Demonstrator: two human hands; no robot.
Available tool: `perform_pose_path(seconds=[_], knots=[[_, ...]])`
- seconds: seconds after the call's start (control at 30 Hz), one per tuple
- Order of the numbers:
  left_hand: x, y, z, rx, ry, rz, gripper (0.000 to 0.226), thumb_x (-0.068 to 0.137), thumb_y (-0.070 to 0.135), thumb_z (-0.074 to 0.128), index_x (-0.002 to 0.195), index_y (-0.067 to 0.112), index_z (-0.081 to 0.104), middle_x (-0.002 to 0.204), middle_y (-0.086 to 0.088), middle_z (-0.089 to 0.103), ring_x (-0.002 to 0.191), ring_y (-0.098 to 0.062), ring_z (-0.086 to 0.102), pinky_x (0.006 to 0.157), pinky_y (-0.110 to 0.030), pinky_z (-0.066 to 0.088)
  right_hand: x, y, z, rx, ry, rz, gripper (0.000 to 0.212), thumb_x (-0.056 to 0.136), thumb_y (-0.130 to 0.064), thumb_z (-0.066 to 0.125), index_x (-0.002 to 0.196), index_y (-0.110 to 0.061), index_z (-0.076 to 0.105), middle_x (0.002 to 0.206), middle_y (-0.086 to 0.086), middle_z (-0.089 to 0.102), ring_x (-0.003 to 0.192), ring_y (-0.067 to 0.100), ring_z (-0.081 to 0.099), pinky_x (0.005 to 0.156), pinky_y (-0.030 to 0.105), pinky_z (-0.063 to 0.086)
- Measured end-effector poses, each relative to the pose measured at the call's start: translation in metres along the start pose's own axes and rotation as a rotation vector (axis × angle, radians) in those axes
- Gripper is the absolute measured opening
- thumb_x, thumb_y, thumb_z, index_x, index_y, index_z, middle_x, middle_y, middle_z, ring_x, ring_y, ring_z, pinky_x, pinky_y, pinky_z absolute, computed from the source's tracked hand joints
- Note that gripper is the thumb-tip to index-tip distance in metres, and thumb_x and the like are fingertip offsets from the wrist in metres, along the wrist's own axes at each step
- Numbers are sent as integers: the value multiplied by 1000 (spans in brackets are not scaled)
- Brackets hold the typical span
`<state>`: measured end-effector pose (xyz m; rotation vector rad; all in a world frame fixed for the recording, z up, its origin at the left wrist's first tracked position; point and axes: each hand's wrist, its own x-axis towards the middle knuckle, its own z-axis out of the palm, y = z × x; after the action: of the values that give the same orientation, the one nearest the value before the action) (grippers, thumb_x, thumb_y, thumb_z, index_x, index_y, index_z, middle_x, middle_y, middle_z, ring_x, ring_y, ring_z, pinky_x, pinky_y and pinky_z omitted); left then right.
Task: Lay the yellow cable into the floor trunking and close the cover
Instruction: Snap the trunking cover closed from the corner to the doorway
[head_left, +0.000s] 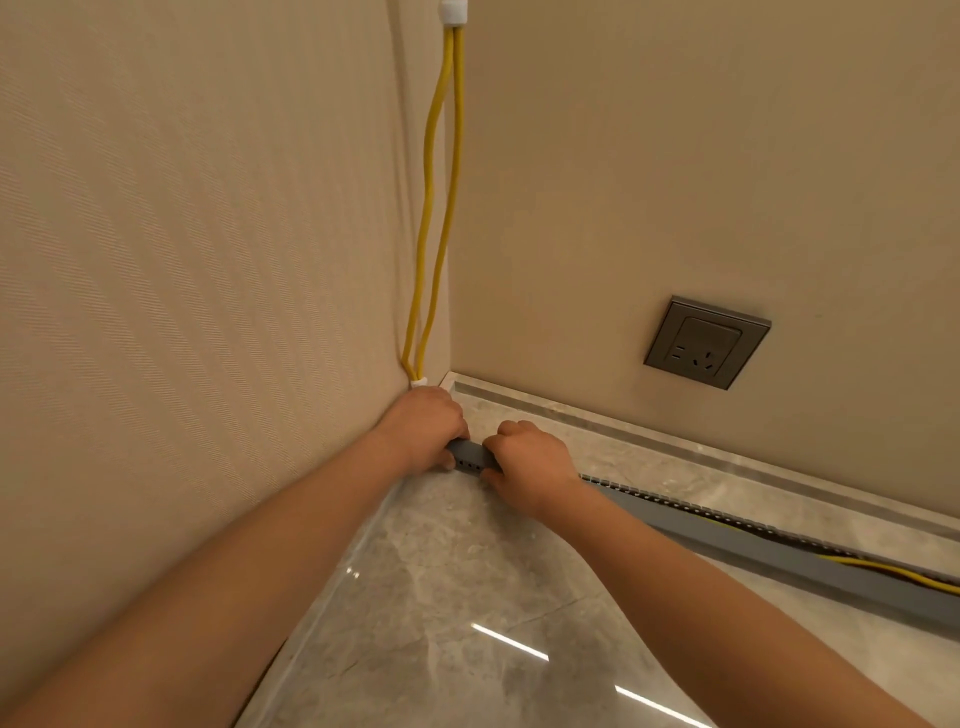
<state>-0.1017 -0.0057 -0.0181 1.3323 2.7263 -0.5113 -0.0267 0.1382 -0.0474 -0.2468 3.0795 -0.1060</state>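
At the frame's centre, the left hand (423, 428) and right hand (527, 460) both grip the near end of the grey trunking (779, 558), fingers curled over its top, close together at the corner of the room. The trunking runs along the floor (441, 597) toward the lower right, its slotted channel open there with the yellow cable (898, 571) lying inside. More cable rises up the wall corner. A socket (706, 343) sits on the right wall.

Yellow cable (435, 208), grey trunking (810, 569), beige striped wall (182, 234), grey marbled floor (467, 597), bronze-grey socket (706, 343)
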Motion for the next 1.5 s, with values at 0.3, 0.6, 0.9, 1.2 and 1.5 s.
perform_pose_path(seconds=[0.3,0.6,0.9,1.2,1.5], knots=[[5,3,0,38,-40,13,28,89,41,61,109,23,68,105,-1,64,105,-23,55,76,-32,41,17,0,-16,-107,-197,-43,27,93,-29,53,109,-10,63,108,11,57,97,30,58,67,33,40],[1,2,16,40,53,41,39,90,43,57,124,25,62,120,2,60,121,-22,44,104,-33,31,20,6,-13,-34,-220,-44,29,94,-30,48,107,-10,63,107,11,57,95,30,57,67,33,38],[2,5,14,116,7,28,38,93,44,52,123,23,61,117,-1,64,117,-23,48,106,-34,29,26,9,-15,-1,-311,-59,31,95,-32,46,108,-8,62,105,12,56,96,31,57,69,34,41],[-1,5,23,111,47,37,39,94,42,50,125,21,60,117,0,59,115,-23,49,107,-34,30,23,15,-12,59,-361,-77,32,98,-32,40,111,-11,60,110,13,50,97,32,54,73,38,42],[-6,12,31,98,101,6,31,97,32,48,121,15,57,115,-4,58,113,-26,50,103,-35,32,15,-6,-6,-131,-154,-78,32,99,-30,39,109,-10,62,99,9,50,96,29,56,65,34,34]])
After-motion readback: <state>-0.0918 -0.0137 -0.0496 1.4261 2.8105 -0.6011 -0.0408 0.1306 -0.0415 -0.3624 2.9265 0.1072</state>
